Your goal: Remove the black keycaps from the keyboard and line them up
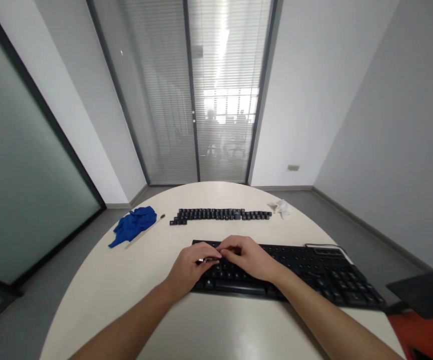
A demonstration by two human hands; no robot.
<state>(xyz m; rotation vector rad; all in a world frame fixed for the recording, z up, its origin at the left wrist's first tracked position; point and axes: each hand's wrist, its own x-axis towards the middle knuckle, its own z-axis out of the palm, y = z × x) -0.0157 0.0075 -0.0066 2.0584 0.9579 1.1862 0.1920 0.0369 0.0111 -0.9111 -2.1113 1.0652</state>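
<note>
A black computer keyboard (pixel 250 286) lies on the table under both my hands. Some keys are in place, among them the space bar and the number pad; parts of the upper rows look bare. Over the keyboard's left part, my left hand (pixel 190 264) is closed round a small shiny metal tool (pixel 205 260), mostly hidden by the fingers. My right hand (pixel 247 255) is pinched just beside it, its thumb and finger meeting the left fingertips. Whatever lies between the right fingers is hidden. Beyond the keyboard, loose black keycaps (pixel 210 214) stand in rows.
The round-ended cream table (pixel 126 295) carries a crumpled blue cloth (pixel 135 224) and a thin wooden-handled brush (pixel 144 232) at left. A crumpled white tissue (pixel 282 207) lies at far right. A red and black chair (pixel 424 300) stands by the right edge.
</note>
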